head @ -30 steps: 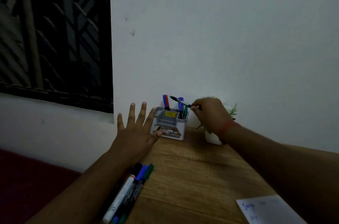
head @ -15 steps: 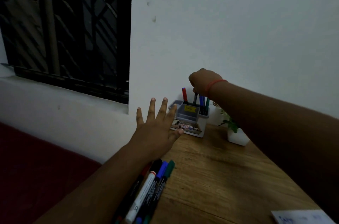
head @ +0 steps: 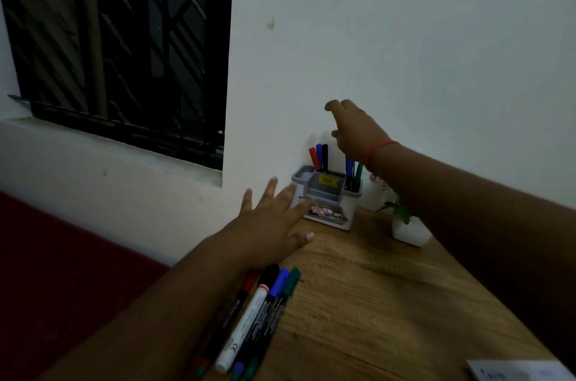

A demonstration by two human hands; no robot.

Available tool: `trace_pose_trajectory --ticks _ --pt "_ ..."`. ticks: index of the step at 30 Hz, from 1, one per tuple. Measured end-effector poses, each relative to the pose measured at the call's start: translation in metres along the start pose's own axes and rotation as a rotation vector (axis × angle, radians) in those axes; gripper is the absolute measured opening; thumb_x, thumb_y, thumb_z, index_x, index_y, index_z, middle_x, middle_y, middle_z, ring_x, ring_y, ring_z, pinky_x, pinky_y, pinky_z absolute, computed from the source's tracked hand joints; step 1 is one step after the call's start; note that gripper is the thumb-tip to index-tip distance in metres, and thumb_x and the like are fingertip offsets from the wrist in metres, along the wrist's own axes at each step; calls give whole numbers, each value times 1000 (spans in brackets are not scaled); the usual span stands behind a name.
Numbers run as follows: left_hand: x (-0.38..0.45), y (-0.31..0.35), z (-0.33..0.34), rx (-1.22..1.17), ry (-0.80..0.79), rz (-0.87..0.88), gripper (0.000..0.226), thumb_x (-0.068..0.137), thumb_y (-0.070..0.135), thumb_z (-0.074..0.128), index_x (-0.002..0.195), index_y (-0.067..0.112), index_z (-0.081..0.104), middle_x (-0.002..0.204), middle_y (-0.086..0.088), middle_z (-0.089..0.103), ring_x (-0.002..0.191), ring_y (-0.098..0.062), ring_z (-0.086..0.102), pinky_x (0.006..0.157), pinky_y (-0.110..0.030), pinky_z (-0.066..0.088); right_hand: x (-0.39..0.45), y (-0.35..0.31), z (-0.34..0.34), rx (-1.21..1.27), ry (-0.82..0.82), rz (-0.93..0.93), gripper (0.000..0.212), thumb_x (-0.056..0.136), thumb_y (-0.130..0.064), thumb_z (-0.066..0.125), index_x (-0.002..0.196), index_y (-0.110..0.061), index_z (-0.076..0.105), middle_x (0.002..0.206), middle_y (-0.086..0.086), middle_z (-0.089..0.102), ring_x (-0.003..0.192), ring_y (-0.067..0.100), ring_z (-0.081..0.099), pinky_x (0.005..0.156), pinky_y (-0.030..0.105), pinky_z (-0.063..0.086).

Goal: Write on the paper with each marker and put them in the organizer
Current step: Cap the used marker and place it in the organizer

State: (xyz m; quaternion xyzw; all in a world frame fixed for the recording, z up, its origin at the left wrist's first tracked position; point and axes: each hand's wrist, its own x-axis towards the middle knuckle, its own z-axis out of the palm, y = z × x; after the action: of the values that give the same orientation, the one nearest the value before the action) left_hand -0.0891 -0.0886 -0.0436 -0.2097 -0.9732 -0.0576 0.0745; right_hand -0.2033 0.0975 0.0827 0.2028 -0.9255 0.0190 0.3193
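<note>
Wood-grain table [head: 389,302] runs up to a plain white wall, with a dark barred window [head: 124,44] at 10 o'clock. At the middle, the right hand [head: 355,134] hangs in the air above the organizer [head: 327,198], fingers loosely parted and holding nothing; a red thread circles its wrist. At 8 o'clock from it, the left hand [head: 274,221] lies low over the table's edge with fingers spread straight, its fingertips reaching the organizer's left front corner; whether they touch it I cannot tell.

That organizer is a small boxy plastic caddy, white below with grey compartment rims and a yellow label inside. Its back compartment holds a red, a blue and a black marker upright; its right compartment holds more, blue and green among them.

At 6 o'clock, under the left forearm, loose markers [head: 258,318] lie side by side on the table: slim cylinders with red, black, blue and green caps, one barrel white. At 3 o'clock from the organizer sits a white square pot [head: 411,232] with a small green plant. Paper [head: 517,371] with blue writing shows at 5 o'clock, at the picture's corner.
</note>
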Motion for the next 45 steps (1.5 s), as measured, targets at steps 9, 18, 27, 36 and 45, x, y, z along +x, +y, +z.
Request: trace_pose_trajectory --ticks 9,18,27,36,45 --pt "-29 -5 -30 -411 -338 243 28 94 25 65 118 38 68 122 19 62 115 3 52 105 -30 41 -134 -12 -41 117 -71 -210 46 92 -17 66 135 -19 50 128 1 55 99 14 62 83 36 55" --pt "-32 3 -30 -340 -367 268 26 91 20 68 112 33 73 108 21 57 104 2 52 98 -29 44 -230 -6 -75 217 -159 -196 47 90 -42 55 134 -26 51 114 -18 50 91 -4 56 72 14 49" --pt "-28 16 -22 -270 -315 358 20 87 25 72 101 40 69 105 20 58 103 2 52 97 -36 46 -293 22 -112 180 -188 -102 47 87 -52 51 132 -42 43 118 -27 50 90 -5 61 72 24 57" --pt "-25 66 -32 -554 62 452 14 91 19 68 103 28 71 101 13 65 100 -5 61 90 -25 48 -351 66 -131 128 -300 -5 54 89 -36 67 128 -56 36 114 -36 49 97 -13 56 76 17 55" --pt "19 180 -25 -564 -138 565 14 96 24 61 105 34 68 100 14 68 96 -2 62 88 -31 50 -361 66 -118 340 -198 84 50 89 -47 62 132 -53 37 115 -31 51 97 -10 55 81 13 47"
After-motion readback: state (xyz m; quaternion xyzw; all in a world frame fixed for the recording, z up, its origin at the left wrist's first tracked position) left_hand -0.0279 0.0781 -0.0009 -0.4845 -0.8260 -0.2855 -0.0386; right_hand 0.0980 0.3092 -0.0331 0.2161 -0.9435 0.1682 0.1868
